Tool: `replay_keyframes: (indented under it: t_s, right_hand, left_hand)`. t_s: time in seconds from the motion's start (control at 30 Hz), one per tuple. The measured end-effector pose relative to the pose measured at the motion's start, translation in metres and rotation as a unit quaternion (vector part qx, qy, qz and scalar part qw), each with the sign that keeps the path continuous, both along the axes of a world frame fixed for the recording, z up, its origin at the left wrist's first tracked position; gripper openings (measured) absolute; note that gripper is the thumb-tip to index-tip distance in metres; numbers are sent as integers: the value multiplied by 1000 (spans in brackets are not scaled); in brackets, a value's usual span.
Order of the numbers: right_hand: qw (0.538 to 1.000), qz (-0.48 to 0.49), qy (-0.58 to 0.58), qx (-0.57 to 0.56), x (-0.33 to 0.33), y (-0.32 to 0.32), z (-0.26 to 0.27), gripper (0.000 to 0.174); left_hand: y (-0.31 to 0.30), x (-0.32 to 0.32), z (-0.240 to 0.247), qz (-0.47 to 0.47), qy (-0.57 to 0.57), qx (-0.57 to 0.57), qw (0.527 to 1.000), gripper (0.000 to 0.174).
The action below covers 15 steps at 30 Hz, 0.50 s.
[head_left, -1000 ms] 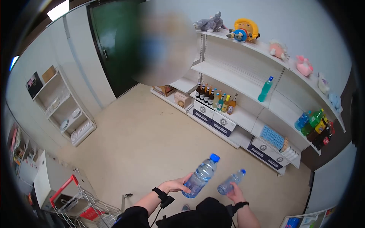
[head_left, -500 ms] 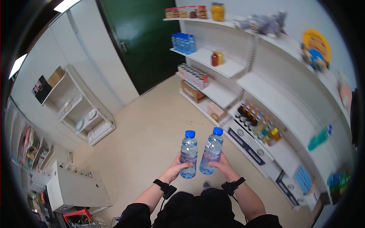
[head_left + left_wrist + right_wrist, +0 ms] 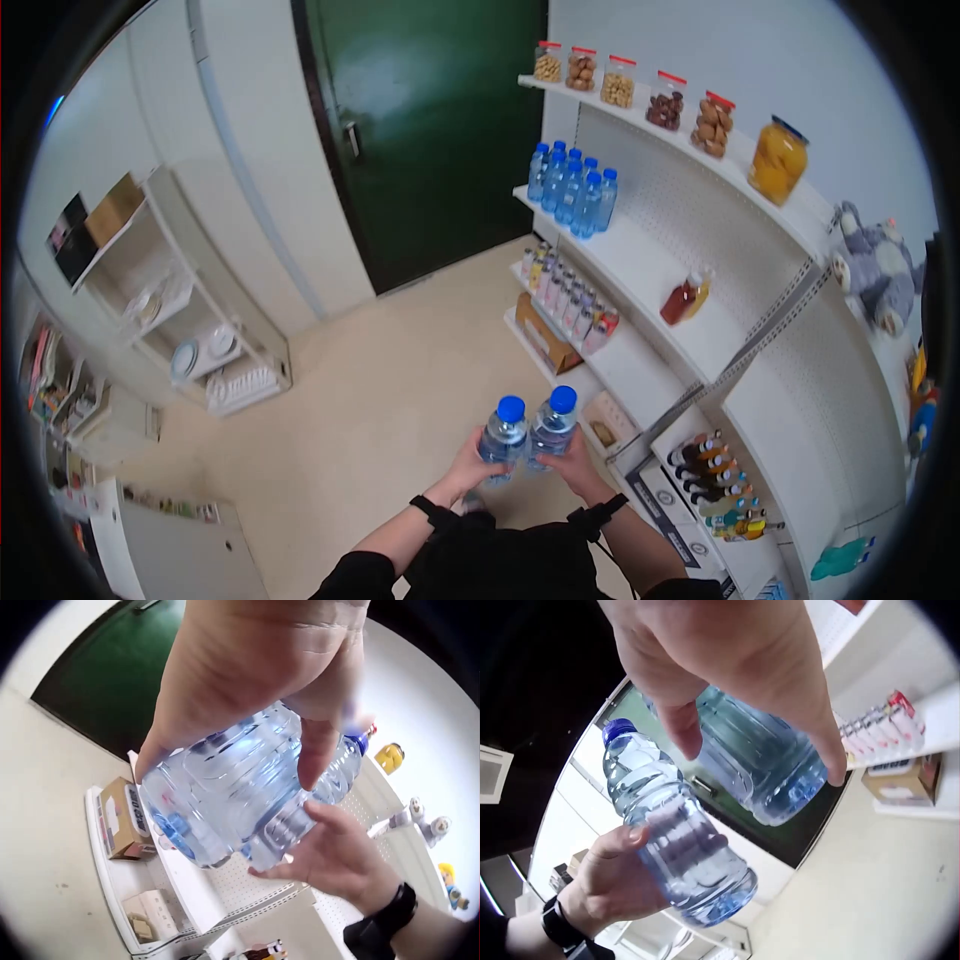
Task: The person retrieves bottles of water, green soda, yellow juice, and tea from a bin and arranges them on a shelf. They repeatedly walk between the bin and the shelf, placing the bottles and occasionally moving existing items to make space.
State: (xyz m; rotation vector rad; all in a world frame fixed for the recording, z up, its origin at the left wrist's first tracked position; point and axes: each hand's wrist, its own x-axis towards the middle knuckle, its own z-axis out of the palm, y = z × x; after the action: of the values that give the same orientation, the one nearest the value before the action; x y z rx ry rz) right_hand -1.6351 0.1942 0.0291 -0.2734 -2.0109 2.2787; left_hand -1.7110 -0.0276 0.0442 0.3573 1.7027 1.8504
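In the head view, the left hand (image 3: 468, 468) grips a clear water bottle with a blue cap (image 3: 510, 410). Close beside it, the right hand (image 3: 572, 466) grips a second blue-capped bottle (image 3: 552, 432). Both bottles are held upright in front of the body, side by side. The left wrist view has the left hand (image 3: 255, 675) around its bottle (image 3: 232, 780), the right hand (image 3: 337, 855) behind. From the right wrist, the right hand (image 3: 735, 652) curls round its bottle (image 3: 757, 750), and the left hand (image 3: 619, 877) holds the other bottle (image 3: 675, 832).
Ahead right, a white wall shelf (image 3: 640, 250) holds several blue-capped bottles (image 3: 572, 190), red-lidded jars (image 3: 618, 82), small cans (image 3: 570, 300) and a sauce bottle (image 3: 682, 298). A green door (image 3: 430, 130) stands beyond. A low rack (image 3: 160, 260) and white cabinet (image 3: 180, 545) are left.
The two bottles, first apart and tilted, have come side by side in front of the body. The view has swung left, bringing the door, jars and shelf of water bottles closer.
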Motion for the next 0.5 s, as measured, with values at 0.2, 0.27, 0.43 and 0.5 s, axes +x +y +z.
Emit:
replay_keyframes:
  t_s: [0.2,0.27,0.43,0.5]
  right_hand:
    - [943,-294,135,82,-151,74,65,67]
    - [935,-320,117,100,-198,118,80,67]
    - [912,-380,93,123,-319,225,40,65]
    - [872,-435,123,188,-363,253,26,66]
  left_hand:
    - [44,-145,31,-94,36,-41,994,76]
    - [62,-185,19,-111,57,-42,991,76]
    - [105,-267,6,-116,10,-32,993,79]
    - [121,-304,14,-119,2,-36,992,79]
